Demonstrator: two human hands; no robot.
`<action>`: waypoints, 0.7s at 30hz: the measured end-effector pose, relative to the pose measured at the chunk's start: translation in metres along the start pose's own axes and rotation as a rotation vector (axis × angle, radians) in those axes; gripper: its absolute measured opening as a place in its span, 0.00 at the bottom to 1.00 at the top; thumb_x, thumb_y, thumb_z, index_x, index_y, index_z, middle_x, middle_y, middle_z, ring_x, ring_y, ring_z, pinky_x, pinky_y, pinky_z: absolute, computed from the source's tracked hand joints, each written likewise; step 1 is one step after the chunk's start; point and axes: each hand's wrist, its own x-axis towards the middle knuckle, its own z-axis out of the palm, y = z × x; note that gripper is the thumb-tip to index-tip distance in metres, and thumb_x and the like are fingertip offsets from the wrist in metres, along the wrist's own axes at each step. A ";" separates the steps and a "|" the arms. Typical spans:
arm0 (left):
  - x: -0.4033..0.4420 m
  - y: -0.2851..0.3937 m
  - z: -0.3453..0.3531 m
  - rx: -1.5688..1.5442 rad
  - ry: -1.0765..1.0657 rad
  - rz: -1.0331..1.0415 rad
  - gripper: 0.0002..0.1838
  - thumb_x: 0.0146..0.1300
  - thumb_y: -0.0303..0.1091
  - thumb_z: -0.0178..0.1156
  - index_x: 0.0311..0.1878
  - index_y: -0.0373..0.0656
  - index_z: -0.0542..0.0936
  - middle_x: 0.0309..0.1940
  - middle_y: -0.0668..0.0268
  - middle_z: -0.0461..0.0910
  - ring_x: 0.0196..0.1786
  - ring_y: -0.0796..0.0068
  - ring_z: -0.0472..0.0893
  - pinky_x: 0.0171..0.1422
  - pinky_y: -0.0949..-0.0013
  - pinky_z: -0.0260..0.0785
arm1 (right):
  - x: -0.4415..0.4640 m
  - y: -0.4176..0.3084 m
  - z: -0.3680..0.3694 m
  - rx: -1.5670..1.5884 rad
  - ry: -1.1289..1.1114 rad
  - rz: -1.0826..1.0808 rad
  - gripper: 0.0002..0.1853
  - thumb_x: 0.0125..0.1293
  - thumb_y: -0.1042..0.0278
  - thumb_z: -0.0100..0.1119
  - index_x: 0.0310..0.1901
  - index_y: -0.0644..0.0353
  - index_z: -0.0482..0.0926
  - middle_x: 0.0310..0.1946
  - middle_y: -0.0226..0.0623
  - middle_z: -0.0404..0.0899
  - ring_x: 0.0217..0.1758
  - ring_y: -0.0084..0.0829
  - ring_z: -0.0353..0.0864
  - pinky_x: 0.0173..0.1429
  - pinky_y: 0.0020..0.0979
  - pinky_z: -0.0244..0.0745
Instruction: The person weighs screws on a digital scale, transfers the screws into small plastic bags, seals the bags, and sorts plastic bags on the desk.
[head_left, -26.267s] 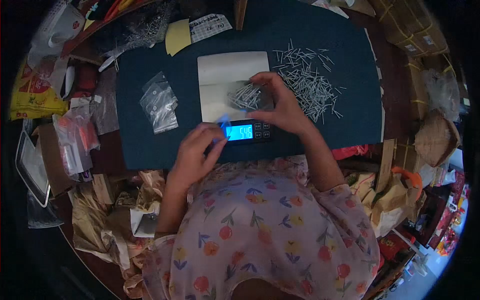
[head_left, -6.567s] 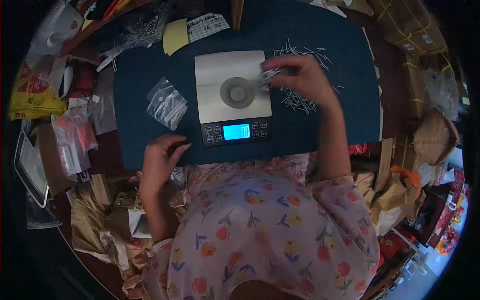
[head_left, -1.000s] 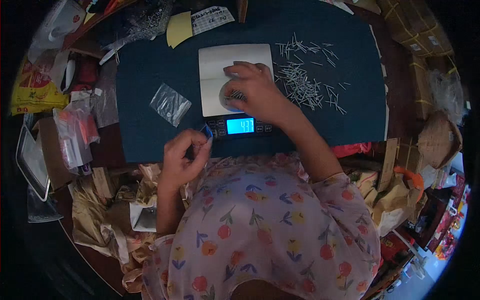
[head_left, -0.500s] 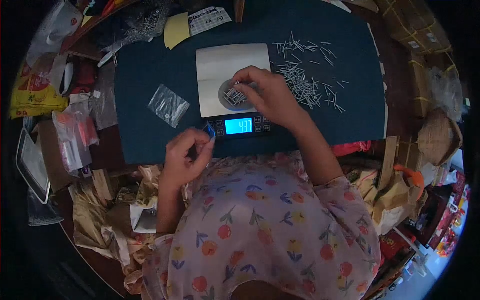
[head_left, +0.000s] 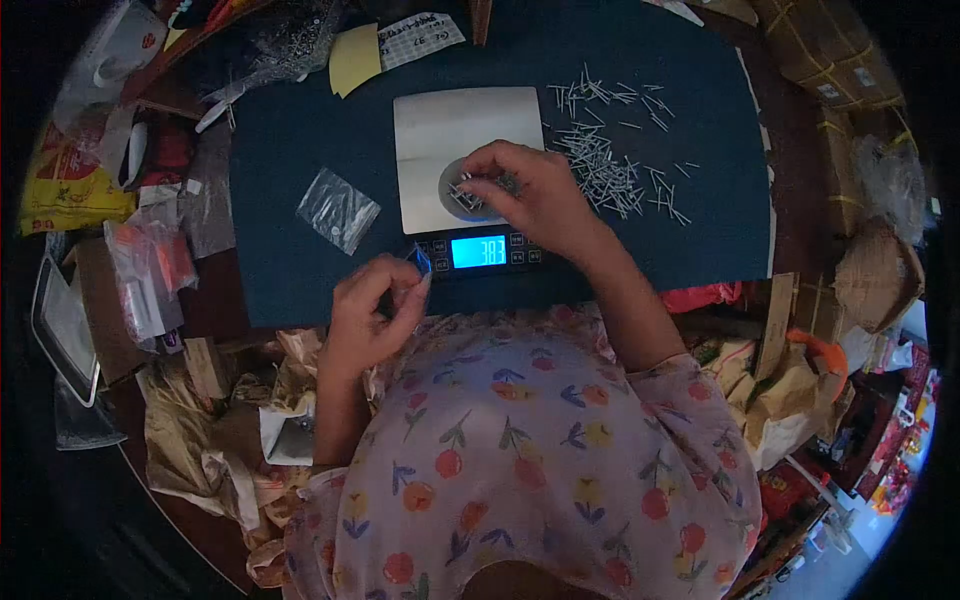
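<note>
A digital scale (head_left: 420, 160) with a lit blue display (head_left: 479, 252) stands on the dark tabletop, bearing a small round dish (head_left: 452, 207) with thin metal nails (head_left: 461, 196) in it. My right hand (head_left: 535, 195) is over the dish, thumb and fingers closed on some nails, partly hidden by the hand. At the scale's lower left corner, my left hand (head_left: 375, 310) pinches a small clear plastic bag (head_left: 420, 262) that catches the blue light. A flat clear zip bag (head_left: 338, 211) lies left of the scale.
Loose nails (head_left: 605, 165) lie in a spread pile right of the scale. At the back are a yellow paper (head_left: 355, 62), a handwritten label sheet (head_left: 425, 38) and a clear bag of small metal parts (head_left: 290, 45). Cardboard boxes (head_left: 830, 60) line the right side.
The scale's displayed number has dropped from 437 to 383, decimal point unclear. Fewer nails show in the dish, and my right hand has shifted slightly down over it. My left hand stays put.
</note>
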 end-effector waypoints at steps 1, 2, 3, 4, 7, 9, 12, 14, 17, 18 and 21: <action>0.000 0.000 0.000 -0.003 0.000 -0.001 0.04 0.54 0.22 0.62 0.30 0.37 0.76 0.23 0.65 0.74 0.22 0.79 0.73 0.27 0.74 0.64 | 0.000 -0.001 -0.001 0.013 0.000 0.004 0.08 0.59 0.70 0.62 0.39 0.60 0.78 0.33 0.41 0.82 0.37 0.38 0.83 0.43 0.34 0.77; 0.000 -0.001 0.000 -0.007 -0.006 0.000 0.04 0.54 0.22 0.62 0.30 0.37 0.76 0.23 0.65 0.74 0.22 0.79 0.73 0.27 0.74 0.65 | 0.000 -0.002 -0.001 0.026 0.000 0.007 0.08 0.59 0.70 0.63 0.39 0.60 0.78 0.33 0.41 0.82 0.37 0.37 0.83 0.42 0.34 0.77; 0.000 -0.001 0.000 -0.010 -0.012 0.001 0.04 0.54 0.22 0.62 0.30 0.37 0.76 0.23 0.65 0.74 0.23 0.79 0.73 0.27 0.74 0.65 | 0.000 -0.002 -0.001 0.018 0.013 -0.001 0.08 0.59 0.70 0.63 0.39 0.60 0.78 0.33 0.41 0.82 0.37 0.37 0.83 0.43 0.34 0.77; 0.001 -0.001 0.000 -0.013 -0.018 0.001 0.04 0.54 0.22 0.62 0.30 0.37 0.76 0.23 0.64 0.75 0.23 0.79 0.73 0.27 0.74 0.65 | 0.000 -0.002 0.000 0.011 0.025 -0.009 0.08 0.59 0.70 0.63 0.39 0.60 0.78 0.33 0.41 0.82 0.37 0.38 0.83 0.43 0.33 0.76; 0.000 -0.001 0.000 -0.014 -0.012 0.003 0.04 0.54 0.22 0.62 0.30 0.37 0.76 0.23 0.64 0.75 0.23 0.79 0.74 0.27 0.74 0.65 | 0.000 -0.002 0.001 0.001 0.038 -0.015 0.07 0.59 0.71 0.62 0.39 0.60 0.78 0.33 0.41 0.82 0.37 0.38 0.83 0.43 0.33 0.76; -0.001 -0.001 -0.001 -0.015 -0.016 -0.016 0.04 0.54 0.22 0.62 0.31 0.37 0.76 0.24 0.64 0.75 0.23 0.79 0.74 0.27 0.74 0.65 | 0.000 -0.001 0.002 0.003 0.034 -0.007 0.07 0.59 0.71 0.62 0.39 0.60 0.78 0.33 0.41 0.82 0.37 0.38 0.83 0.43 0.34 0.76; -0.002 -0.002 0.000 -0.013 -0.013 -0.021 0.04 0.54 0.22 0.63 0.31 0.37 0.76 0.24 0.64 0.76 0.22 0.80 0.74 0.27 0.74 0.65 | -0.001 0.001 0.002 0.003 0.028 0.000 0.07 0.59 0.71 0.62 0.39 0.60 0.78 0.33 0.40 0.82 0.37 0.38 0.83 0.43 0.35 0.76; -0.001 -0.001 0.000 -0.010 -0.013 -0.015 0.04 0.54 0.22 0.63 0.31 0.37 0.76 0.24 0.64 0.76 0.22 0.80 0.73 0.27 0.74 0.65 | -0.001 0.003 0.003 -0.010 0.033 -0.017 0.08 0.59 0.70 0.62 0.39 0.60 0.78 0.34 0.40 0.82 0.38 0.39 0.82 0.44 0.35 0.75; 0.000 0.000 0.000 -0.010 -0.013 -0.010 0.04 0.54 0.22 0.63 0.31 0.37 0.76 0.24 0.64 0.76 0.22 0.80 0.73 0.27 0.75 0.64 | -0.002 0.003 0.002 0.001 0.037 -0.009 0.08 0.59 0.69 0.63 0.40 0.59 0.78 0.34 0.40 0.82 0.38 0.39 0.82 0.44 0.36 0.75; 0.000 0.001 0.001 -0.013 -0.010 -0.012 0.04 0.54 0.22 0.63 0.31 0.37 0.76 0.24 0.64 0.76 0.22 0.81 0.73 0.27 0.75 0.64 | -0.002 0.003 0.002 -0.008 0.038 -0.011 0.08 0.59 0.69 0.63 0.40 0.59 0.78 0.34 0.40 0.82 0.38 0.39 0.82 0.44 0.36 0.75; 0.000 0.000 0.001 -0.020 -0.021 -0.024 0.04 0.55 0.22 0.62 0.31 0.37 0.76 0.24 0.65 0.76 0.22 0.81 0.73 0.27 0.75 0.64 | -0.002 0.001 0.001 -0.016 0.031 -0.010 0.08 0.59 0.69 0.63 0.40 0.59 0.78 0.34 0.40 0.82 0.37 0.39 0.82 0.44 0.36 0.75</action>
